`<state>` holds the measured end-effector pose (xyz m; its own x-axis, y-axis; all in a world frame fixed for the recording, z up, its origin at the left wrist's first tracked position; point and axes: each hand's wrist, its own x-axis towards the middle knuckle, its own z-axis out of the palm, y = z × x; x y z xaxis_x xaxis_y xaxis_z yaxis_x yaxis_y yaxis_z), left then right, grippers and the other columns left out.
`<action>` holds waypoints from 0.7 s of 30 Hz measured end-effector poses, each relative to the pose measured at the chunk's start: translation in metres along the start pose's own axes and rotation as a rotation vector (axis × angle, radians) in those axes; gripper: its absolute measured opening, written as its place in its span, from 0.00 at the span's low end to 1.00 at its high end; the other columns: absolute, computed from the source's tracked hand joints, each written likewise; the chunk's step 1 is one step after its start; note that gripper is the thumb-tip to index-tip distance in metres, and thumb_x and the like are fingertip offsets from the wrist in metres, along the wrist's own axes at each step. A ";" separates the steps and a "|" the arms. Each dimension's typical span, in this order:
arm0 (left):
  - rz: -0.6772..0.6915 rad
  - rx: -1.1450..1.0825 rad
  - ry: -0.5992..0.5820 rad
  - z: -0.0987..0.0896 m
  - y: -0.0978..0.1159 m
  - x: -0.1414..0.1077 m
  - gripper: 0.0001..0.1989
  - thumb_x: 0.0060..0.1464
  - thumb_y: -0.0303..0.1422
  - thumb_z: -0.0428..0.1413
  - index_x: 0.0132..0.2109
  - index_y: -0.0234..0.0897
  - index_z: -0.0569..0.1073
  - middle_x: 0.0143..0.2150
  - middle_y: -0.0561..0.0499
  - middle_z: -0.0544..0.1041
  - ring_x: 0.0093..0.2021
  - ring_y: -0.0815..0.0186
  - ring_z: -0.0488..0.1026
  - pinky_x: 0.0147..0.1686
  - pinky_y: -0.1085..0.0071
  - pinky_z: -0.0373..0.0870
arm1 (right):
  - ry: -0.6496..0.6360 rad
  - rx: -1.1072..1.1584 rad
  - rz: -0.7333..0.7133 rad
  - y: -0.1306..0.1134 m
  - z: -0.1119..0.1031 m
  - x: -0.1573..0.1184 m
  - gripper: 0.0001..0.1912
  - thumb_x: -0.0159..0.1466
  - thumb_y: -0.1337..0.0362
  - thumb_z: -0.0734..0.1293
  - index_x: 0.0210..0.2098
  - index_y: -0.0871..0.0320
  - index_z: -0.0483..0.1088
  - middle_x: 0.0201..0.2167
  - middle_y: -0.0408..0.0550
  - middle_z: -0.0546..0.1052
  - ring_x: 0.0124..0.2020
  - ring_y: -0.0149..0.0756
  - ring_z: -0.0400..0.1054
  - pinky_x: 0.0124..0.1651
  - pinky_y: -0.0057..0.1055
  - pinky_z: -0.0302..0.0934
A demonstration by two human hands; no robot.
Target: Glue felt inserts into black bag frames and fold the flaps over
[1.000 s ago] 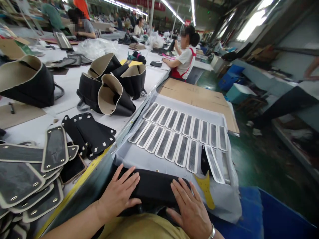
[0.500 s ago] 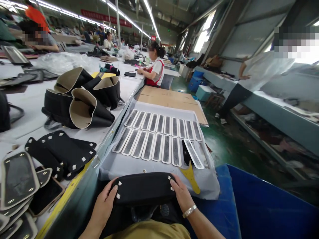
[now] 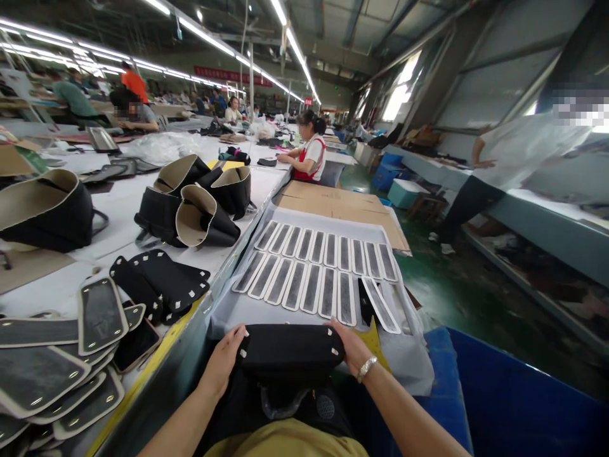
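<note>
Between my two hands is a black bag (image 3: 291, 349), its long flat side with rounded corners turned up. Small whitish tabs show near the corners. My left hand (image 3: 223, 360) is closed round the left end, and my right hand (image 3: 351, 349), below a silvery wrist band, grips the right end. Just beyond lie two rows of long grey panels with white borders (image 3: 311, 287) on a sheet-covered surface (image 3: 266, 312). One bordered panel (image 3: 380, 306) lies askew at the right, near a yellow piece (image 3: 375, 343) partly behind my right hand.
At left, on the long table (image 3: 118, 222), lie black pieces with whitish tabs (image 3: 166, 282), a pile of grey panels with metal rings (image 3: 99, 317) and open black bags (image 3: 204, 216). A blue bin (image 3: 514, 381) stands at right. A person in a red apron (image 3: 309, 152) sits farther off.
The view has tilted up and turned left, showing more of the left table. Both hands still hold the black bag, and its upper face is seen at a slightly different angle.
</note>
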<state>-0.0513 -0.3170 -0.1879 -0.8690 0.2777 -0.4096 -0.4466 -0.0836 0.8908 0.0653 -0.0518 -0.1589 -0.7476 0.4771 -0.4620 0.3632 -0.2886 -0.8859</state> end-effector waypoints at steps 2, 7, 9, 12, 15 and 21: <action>0.006 0.047 0.015 0.003 -0.002 0.001 0.24 0.45 0.46 0.58 0.47 0.37 0.72 0.47 0.46 0.75 0.50 0.59 0.70 0.51 0.66 0.65 | -0.076 -0.002 -0.010 -0.003 -0.001 0.003 0.21 0.51 0.49 0.68 0.34 0.60 0.72 0.35 0.50 0.76 0.37 0.38 0.69 0.41 0.31 0.62; -0.038 0.024 -0.101 -0.001 -0.008 0.006 0.28 0.46 0.46 0.58 0.52 0.38 0.67 0.43 0.46 0.76 0.44 0.59 0.73 0.42 0.68 0.69 | -0.220 0.035 0.067 -0.004 -0.011 0.004 0.20 0.48 0.53 0.71 0.37 0.58 0.71 0.34 0.49 0.76 0.35 0.37 0.70 0.41 0.32 0.63; -0.008 0.075 -0.103 -0.003 -0.009 0.007 0.28 0.46 0.46 0.57 0.52 0.37 0.68 0.42 0.47 0.76 0.42 0.60 0.73 0.41 0.69 0.69 | -0.231 0.019 0.067 -0.001 -0.012 0.006 0.20 0.47 0.54 0.72 0.36 0.57 0.72 0.33 0.49 0.76 0.33 0.37 0.70 0.40 0.32 0.63; 0.066 0.201 -0.097 -0.006 -0.010 0.008 0.27 0.48 0.46 0.56 0.52 0.37 0.68 0.44 0.47 0.76 0.43 0.60 0.73 0.42 0.70 0.69 | -0.235 -0.022 0.045 0.002 -0.011 0.010 0.19 0.45 0.54 0.72 0.34 0.57 0.72 0.31 0.49 0.76 0.31 0.37 0.70 0.39 0.33 0.64; 0.086 0.290 -0.138 -0.013 -0.006 0.010 0.27 0.51 0.47 0.52 0.55 0.38 0.66 0.48 0.47 0.74 0.47 0.59 0.71 0.46 0.68 0.67 | -0.224 -0.156 0.021 -0.001 -0.013 0.012 0.21 0.50 0.51 0.68 0.38 0.57 0.71 0.32 0.51 0.77 0.33 0.41 0.71 0.40 0.37 0.65; 0.683 0.937 -0.087 -0.006 0.008 0.002 0.26 0.56 0.42 0.49 0.60 0.36 0.60 0.62 0.42 0.60 0.62 0.56 0.55 0.61 0.56 0.46 | -0.111 -0.875 -0.501 -0.019 0.018 -0.003 0.24 0.56 0.55 0.64 0.49 0.61 0.68 0.53 0.56 0.67 0.56 0.48 0.58 0.60 0.48 0.48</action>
<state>-0.0577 -0.3227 -0.1823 -0.8344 0.5157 0.1945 0.4732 0.4894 0.7325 0.0506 -0.0629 -0.1394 -0.9569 0.2838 -0.0614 0.2400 0.6540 -0.7175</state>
